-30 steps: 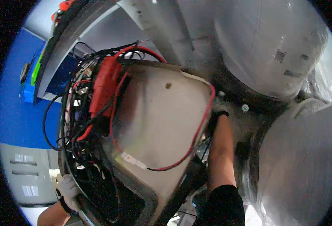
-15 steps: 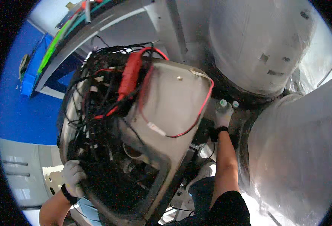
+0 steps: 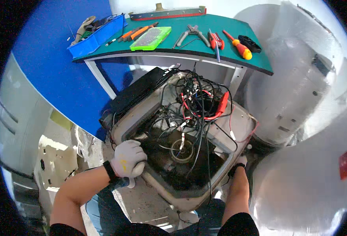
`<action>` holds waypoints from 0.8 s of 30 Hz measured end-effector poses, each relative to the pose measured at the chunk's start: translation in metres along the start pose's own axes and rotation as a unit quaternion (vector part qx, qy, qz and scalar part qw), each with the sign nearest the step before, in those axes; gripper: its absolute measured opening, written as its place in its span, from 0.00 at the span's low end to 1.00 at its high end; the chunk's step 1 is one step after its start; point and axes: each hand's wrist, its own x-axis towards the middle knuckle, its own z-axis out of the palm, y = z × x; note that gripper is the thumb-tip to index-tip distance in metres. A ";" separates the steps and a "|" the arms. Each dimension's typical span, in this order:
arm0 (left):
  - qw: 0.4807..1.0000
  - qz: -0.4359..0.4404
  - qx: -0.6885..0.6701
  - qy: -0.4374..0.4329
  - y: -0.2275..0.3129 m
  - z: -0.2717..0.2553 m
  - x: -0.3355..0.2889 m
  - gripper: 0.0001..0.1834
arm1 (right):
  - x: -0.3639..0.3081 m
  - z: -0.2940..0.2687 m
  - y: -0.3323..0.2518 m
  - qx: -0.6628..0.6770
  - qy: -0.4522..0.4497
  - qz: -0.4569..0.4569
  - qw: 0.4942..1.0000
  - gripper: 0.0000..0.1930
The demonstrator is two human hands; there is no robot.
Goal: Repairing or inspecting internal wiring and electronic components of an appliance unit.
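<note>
A grey-beige machine casing (image 3: 173,200), open at the top, sits in front of me. Inside are a tangle of black wires (image 3: 197,106) with thin red leads, and a round ring-shaped part (image 3: 182,151). My left hand (image 3: 129,158), in a white glove, is closed on the casing's left front rim. My right hand (image 3: 241,160), also gloved, is down beside the casing's right side; its fingers are mostly hidden. A red plastic sleeve (image 3: 223,104) lies among the wires. Close to my right hand is a small white cap (image 3: 249,146).
Beyond the casing stands a green-topped bench (image 3: 232,29) with wire strippers (image 3: 192,36), a screwdriver (image 3: 239,47), a green-edged clear case (image 3: 151,38) and a blue bin (image 3: 96,37). Film-wrapped bulky objects (image 3: 303,173) crowd the right. A beige panel (image 3: 57,161) is at left.
My view has drawn back and turned, bringing the bench and tools into sight. The casing appears smaller and rotated. My left hand still holds its rim; my right hand is now more hidden beside it.
</note>
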 end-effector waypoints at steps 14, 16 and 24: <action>0.994 -0.050 0.045 0.087 0.001 0.006 -0.030 0.14 | -0.223 -0.235 -0.118 0.244 0.188 -0.270 0.912 0.17; 0.991 -0.042 0.051 0.112 0.006 0.006 -0.028 0.16 | -0.313 -0.279 -0.161 0.223 0.253 -0.331 0.881 0.18; 0.991 -0.102 0.081 0.025 0.000 0.013 -0.031 0.23 | -0.472 -0.261 -0.278 0.037 0.134 -0.556 0.819 0.24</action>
